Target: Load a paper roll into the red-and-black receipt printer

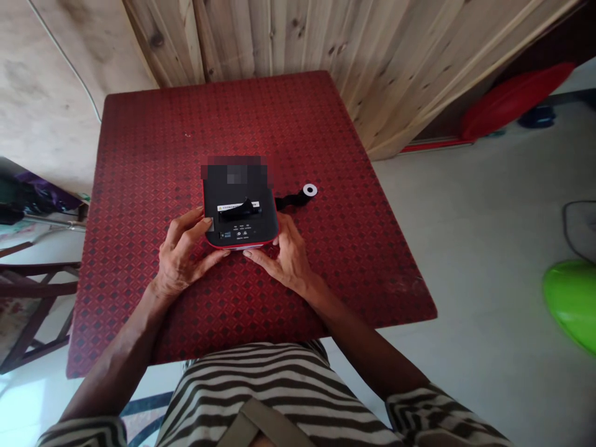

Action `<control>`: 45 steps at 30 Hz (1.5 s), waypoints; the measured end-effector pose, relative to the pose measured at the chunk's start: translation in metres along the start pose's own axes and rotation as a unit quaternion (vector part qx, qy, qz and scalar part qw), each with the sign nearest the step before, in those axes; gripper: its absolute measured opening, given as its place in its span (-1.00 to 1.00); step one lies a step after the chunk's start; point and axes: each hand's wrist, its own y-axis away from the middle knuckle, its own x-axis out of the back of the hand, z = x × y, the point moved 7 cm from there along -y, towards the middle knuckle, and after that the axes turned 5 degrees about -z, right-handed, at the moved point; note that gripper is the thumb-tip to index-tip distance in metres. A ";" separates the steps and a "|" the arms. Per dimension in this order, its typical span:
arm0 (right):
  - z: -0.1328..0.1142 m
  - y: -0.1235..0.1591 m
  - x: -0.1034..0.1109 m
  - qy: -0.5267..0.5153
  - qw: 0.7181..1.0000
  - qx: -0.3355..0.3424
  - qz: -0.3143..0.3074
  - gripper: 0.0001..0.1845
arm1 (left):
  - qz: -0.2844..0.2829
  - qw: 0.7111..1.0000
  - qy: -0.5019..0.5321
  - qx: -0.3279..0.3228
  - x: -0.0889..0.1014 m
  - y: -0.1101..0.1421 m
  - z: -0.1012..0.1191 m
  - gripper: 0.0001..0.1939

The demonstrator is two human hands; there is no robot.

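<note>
A flat black box-shaped device with rounded corners and a red rim (241,220) is held between my hands over the table. Its top face carries a white label strip, small printed icons and a black strap-like piece lying across the middle; the far end is blurred out. My left hand (184,251) grips the near left corner, fingers along the side and thumb at the front edge. At the near right corner, my right hand (289,254) holds on with its thumb in front and fingers along the side. Beside the device lies a black strap (291,200) ending in a white ring (310,190).
The square table (326,273) has a red patterned cover. Wood planking (298,43) rises behind it. A dark wooden chair (40,279) stands at the left. To the right are a bright green object (572,301) and a red rounded object (516,102).
</note>
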 end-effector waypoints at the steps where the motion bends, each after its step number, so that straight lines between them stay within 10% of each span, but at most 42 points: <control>1: 0.000 0.000 0.000 -0.002 1.000 -0.003 -0.003 -0.25 | 0.003 1.000 0.000 0.000 0.000 0.000 0.001 -0.29; 45: 0.006 0.000 -0.001 -0.021 0.997 -0.061 -0.037 -0.21 | -0.012 0.999 0.009 0.049 -0.002 -0.003 0.003 -0.39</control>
